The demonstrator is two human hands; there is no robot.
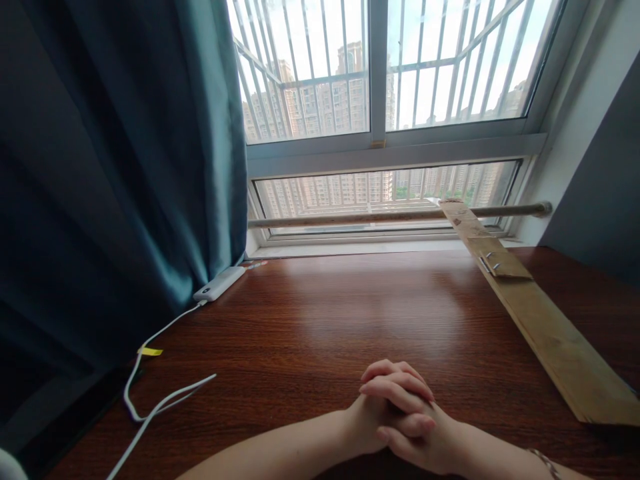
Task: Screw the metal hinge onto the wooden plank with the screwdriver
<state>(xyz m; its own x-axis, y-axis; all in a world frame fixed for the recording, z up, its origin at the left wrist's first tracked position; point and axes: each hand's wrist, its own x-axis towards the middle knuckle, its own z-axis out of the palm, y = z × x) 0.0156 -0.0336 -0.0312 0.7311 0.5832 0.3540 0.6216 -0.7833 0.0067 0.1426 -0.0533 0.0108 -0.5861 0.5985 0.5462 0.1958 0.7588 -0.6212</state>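
Observation:
Near the front edge of the view, my left hand (369, 415) and my right hand (443, 437) are clasped together over the brown wood-grain table (320, 313). Their fingers are interlaced and folded over each other, and no object shows between them. A braided bracelet (545, 461) circles my right wrist. To the right of my hands, apart from them, lies a long tan strip (555, 333) that looks like cardboard, with a short piece fixed across it by staple-like metal bits.
At the left, a white flat device (220, 283) lies against the blue curtain (200, 133), with a white cable (159, 408) looping across the table. A yellow tag (151, 351) sits on that cable. A horizontal pipe (350, 219) crosses before the barred window (320, 150).

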